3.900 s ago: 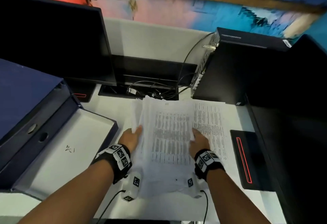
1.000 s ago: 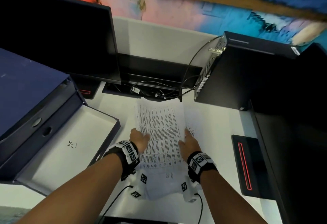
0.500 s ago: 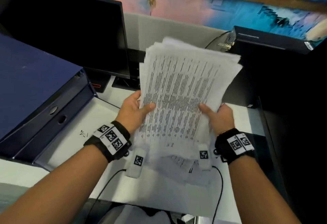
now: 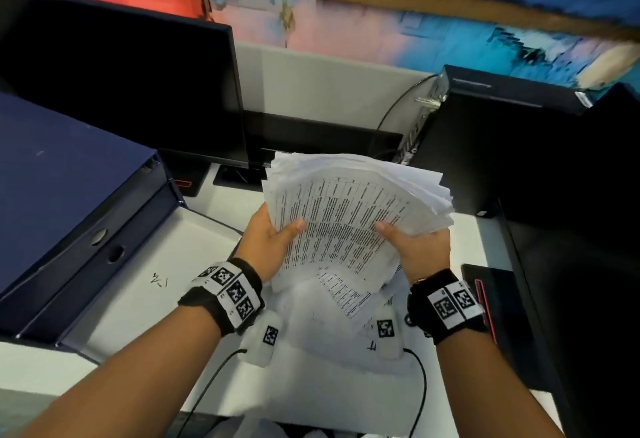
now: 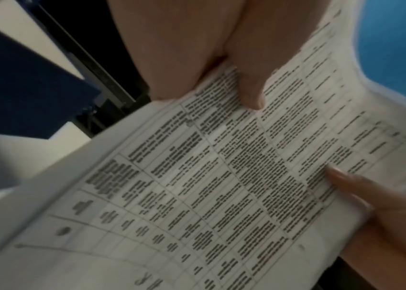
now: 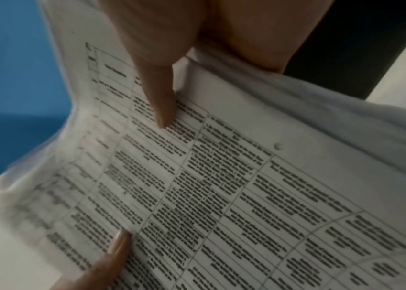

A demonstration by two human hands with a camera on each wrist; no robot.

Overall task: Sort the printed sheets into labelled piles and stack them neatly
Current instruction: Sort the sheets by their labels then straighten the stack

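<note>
A thick stack of printed sheets (image 4: 349,216) with tables of text is held above the white desk (image 4: 221,385), tilted away from me. My left hand (image 4: 268,243) grips its left edge, thumb on top. My right hand (image 4: 419,247) grips the right edge the same way. The sheets fan out unevenly at the far edge. In the left wrist view the left thumb (image 5: 249,86) presses on the top sheet (image 5: 221,186), and the right thumb shows at the right. In the right wrist view the right thumb (image 6: 157,94) lies on that sheet (image 6: 221,196). Another printed sheet (image 4: 346,294) lies on the desk below.
A dark blue box file (image 4: 69,202) lies at the left, its open lid (image 4: 131,278) flat on the desk. A black monitor (image 4: 121,91) stands behind, a black computer case (image 4: 485,146) at the right, with cables (image 4: 398,115) between them.
Both hands gathered the spread sheets into one stack on the desk, then lifted it. Since half a second ago the stack has come lower and tilted flatter.
</note>
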